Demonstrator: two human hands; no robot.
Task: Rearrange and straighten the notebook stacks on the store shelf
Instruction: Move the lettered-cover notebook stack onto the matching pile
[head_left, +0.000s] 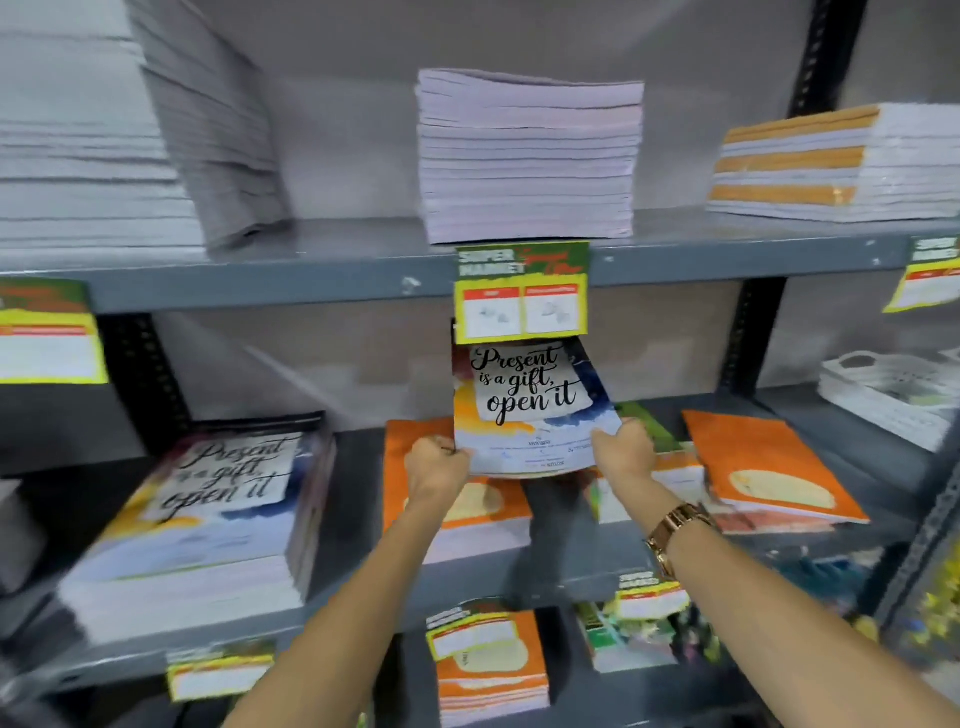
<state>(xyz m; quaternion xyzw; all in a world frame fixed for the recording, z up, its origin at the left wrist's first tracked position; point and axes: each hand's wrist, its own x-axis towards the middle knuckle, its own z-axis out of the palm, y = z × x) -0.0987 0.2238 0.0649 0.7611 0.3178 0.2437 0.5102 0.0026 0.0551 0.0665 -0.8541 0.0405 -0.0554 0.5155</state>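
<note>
A notebook printed "Present is a gift, open it" stands tilted upright over the middle shelf, its top edge tucked behind a price tag. My left hand grips its lower left corner and my right hand grips its lower right corner. A stack of the same notebooks lies at the left of that shelf. An orange notebook stack sits below my left hand. Another orange stack lies to the right, skewed. A green-covered stack sits behind my right hand.
The upper shelf carries pale notebook stacks and an orange-striped pile. Yellow price tags hang from the shelf edges. The lower shelf holds more orange notebooks. White items sit at the far right.
</note>
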